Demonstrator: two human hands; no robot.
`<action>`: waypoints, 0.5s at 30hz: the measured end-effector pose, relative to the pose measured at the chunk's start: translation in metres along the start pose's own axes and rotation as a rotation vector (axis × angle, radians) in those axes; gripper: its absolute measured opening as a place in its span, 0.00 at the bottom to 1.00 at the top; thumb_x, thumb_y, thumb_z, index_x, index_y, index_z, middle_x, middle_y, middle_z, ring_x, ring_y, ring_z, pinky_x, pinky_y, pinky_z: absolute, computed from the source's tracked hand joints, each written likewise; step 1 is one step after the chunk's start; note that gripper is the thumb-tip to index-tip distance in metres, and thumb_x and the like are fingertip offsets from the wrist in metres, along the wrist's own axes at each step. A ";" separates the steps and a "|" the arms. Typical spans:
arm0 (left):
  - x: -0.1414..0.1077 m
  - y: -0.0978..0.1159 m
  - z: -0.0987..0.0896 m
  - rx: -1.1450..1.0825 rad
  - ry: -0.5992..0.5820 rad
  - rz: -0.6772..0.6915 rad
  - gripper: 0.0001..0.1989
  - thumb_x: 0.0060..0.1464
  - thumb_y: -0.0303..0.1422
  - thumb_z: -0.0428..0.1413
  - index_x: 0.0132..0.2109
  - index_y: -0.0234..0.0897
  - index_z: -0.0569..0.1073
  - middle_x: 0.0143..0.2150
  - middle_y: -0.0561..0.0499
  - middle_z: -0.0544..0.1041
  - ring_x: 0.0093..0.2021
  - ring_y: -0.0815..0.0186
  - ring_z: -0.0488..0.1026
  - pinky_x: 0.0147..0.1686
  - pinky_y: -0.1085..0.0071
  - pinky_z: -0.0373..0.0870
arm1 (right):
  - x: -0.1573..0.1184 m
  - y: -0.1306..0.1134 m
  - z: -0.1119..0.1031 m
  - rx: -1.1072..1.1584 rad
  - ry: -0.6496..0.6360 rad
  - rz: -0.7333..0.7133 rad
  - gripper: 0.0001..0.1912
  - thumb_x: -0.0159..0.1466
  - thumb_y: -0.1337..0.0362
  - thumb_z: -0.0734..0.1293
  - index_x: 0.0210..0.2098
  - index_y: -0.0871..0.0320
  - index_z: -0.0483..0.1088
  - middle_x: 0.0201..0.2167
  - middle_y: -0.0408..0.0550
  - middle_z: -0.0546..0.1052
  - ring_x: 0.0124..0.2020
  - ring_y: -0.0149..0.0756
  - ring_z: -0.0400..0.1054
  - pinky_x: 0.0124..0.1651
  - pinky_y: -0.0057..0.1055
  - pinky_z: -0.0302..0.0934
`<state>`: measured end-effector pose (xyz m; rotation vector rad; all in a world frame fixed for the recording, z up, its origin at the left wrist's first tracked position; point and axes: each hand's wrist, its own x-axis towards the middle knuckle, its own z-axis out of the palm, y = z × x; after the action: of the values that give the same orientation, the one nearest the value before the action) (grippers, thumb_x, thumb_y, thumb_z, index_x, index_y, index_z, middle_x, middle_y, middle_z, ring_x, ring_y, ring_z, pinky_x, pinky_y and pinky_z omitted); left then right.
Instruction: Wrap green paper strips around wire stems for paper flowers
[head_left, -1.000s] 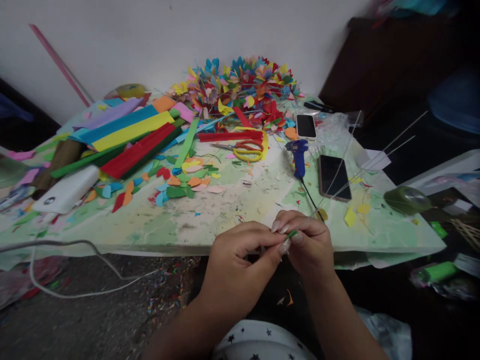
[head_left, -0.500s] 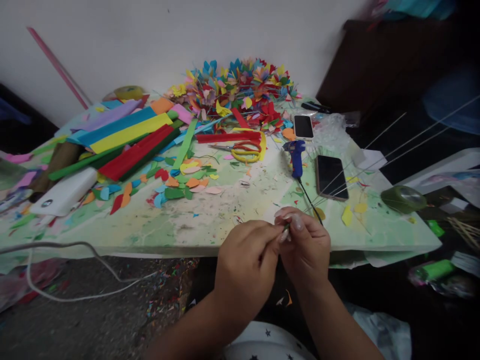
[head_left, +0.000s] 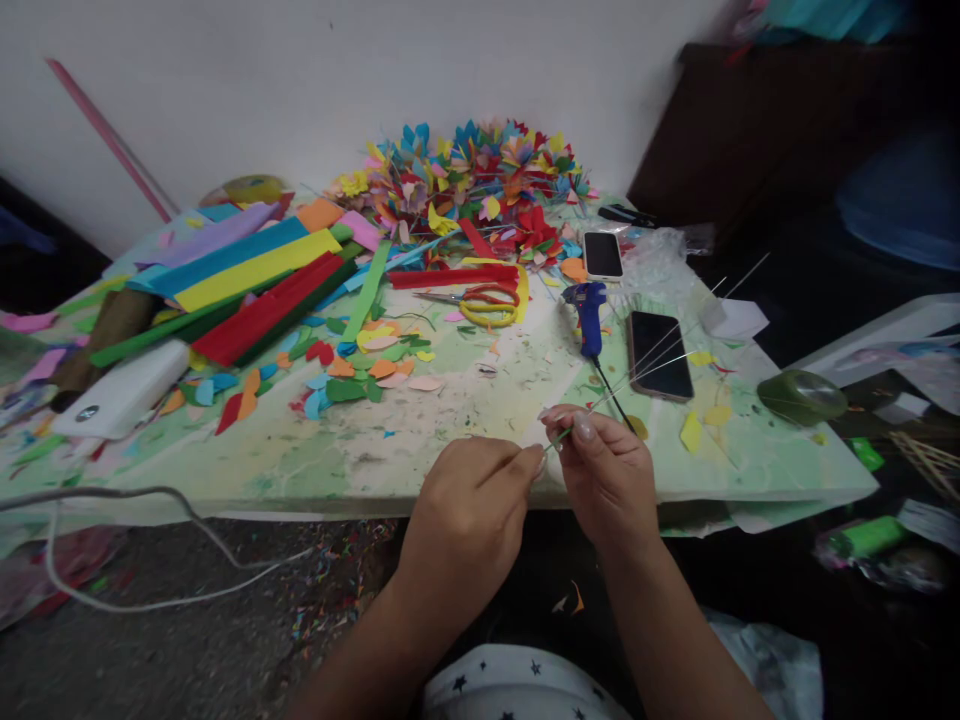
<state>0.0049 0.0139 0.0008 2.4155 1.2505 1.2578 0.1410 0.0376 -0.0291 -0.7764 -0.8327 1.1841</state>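
Thin pale wires [head_left: 651,352] reach up and to the right from my right hand [head_left: 604,465], whose thumb and fingers pinch them where a green strip [head_left: 559,438] is wrapped round. My left hand [head_left: 472,510] is closed, its thumb and forefinger gripping the lower left end of the green-wrapped part. Both hands are over the table's front edge, a small gap apart. Beyond them lie a blue glue gun [head_left: 591,318] with a black cord and a dark phone [head_left: 660,355].
On the table [head_left: 420,450] are scissors [head_left: 487,303], a heap of colourful paper flowers [head_left: 480,180], folded paper strips [head_left: 259,260], cut petals [head_left: 352,385], a white power bank [head_left: 124,390], a smaller phone [head_left: 603,256] and a green tape roll [head_left: 802,397]. Cables [head_left: 150,490] hang at the left.
My left hand has moved left and a little down, away from my right hand, so more of the green-wrapped part shows. The wires have shifted and their far ends are nearer.
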 end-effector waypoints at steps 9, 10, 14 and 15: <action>0.000 -0.003 0.011 -0.016 -0.042 -0.110 0.08 0.56 0.24 0.52 0.40 0.34 0.75 0.31 0.48 0.76 0.34 0.64 0.72 0.35 0.67 0.70 | 0.001 0.001 0.004 0.031 0.037 0.006 0.05 0.59 0.63 0.68 0.26 0.55 0.73 0.29 0.44 0.76 0.35 0.32 0.68 0.43 0.32 0.60; 0.000 -0.003 0.012 -0.050 -0.070 -0.132 0.09 0.56 0.24 0.52 0.40 0.34 0.76 0.31 0.48 0.76 0.33 0.64 0.72 0.35 0.67 0.70 | 0.001 0.001 0.004 0.038 0.045 -0.002 0.06 0.58 0.63 0.69 0.25 0.56 0.73 0.28 0.44 0.75 0.34 0.31 0.67 0.42 0.31 0.59; 0.001 -0.002 0.014 -0.220 -0.119 -0.234 0.09 0.55 0.22 0.52 0.40 0.35 0.76 0.32 0.48 0.76 0.34 0.65 0.72 0.35 0.69 0.69 | 0.002 0.001 0.004 0.078 0.062 0.011 0.08 0.57 0.62 0.70 0.24 0.56 0.71 0.25 0.42 0.72 0.30 0.29 0.64 0.38 0.28 0.58; 0.002 -0.003 0.015 -0.273 -0.111 -0.270 0.09 0.55 0.22 0.52 0.39 0.35 0.76 0.32 0.49 0.76 0.35 0.66 0.72 0.35 0.69 0.69 | 0.002 0.001 0.004 0.086 0.050 0.033 0.08 0.57 0.62 0.70 0.24 0.56 0.71 0.25 0.42 0.72 0.30 0.29 0.64 0.38 0.28 0.58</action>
<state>0.0144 0.0204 -0.0088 2.0194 1.2333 1.1189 0.1372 0.0404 -0.0278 -0.7482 -0.7252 1.2168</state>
